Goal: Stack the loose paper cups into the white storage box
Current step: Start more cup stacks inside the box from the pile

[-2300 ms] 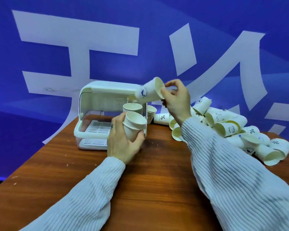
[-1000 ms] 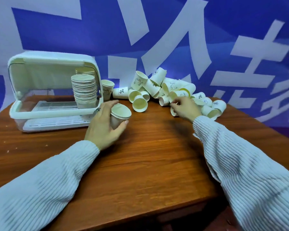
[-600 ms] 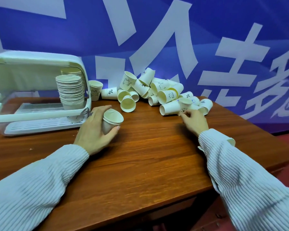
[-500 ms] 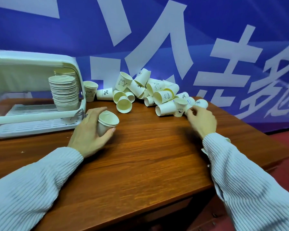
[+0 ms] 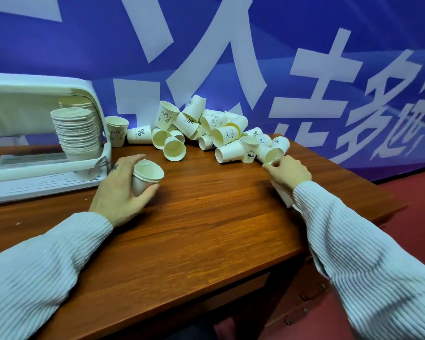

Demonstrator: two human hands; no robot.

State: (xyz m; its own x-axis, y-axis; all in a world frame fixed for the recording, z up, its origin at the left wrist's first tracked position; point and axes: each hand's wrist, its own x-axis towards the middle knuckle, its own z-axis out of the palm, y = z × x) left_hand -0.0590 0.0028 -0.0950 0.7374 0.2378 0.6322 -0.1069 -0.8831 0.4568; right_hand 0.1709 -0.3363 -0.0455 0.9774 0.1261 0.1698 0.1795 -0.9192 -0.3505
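My left hand (image 5: 119,190) grips a short nested stack of paper cups (image 5: 147,176), tilted, just above the wooden table. The white storage box (image 5: 35,82) stands open at the left, with a tall stack of cups (image 5: 76,133) inside and a second stack behind it. Several loose cups (image 5: 206,128) are piled at the table's back against the banner. My right hand (image 5: 288,171) is at the right end of the pile, fingers curled, pinching the rim of a lying cup (image 5: 271,155). Another white cup (image 5: 284,196) shows under that hand.
A single cup (image 5: 117,131) stands upright right beside the box. The table's right edge (image 5: 388,200) is close behind my right hand, with red floor beyond. The blue banner (image 5: 304,45) closes off the back.
The view has swung right, from the box to the pile. My right hand has reached along the pile to its right end. My left hand has kept its short stack, staying near the box.
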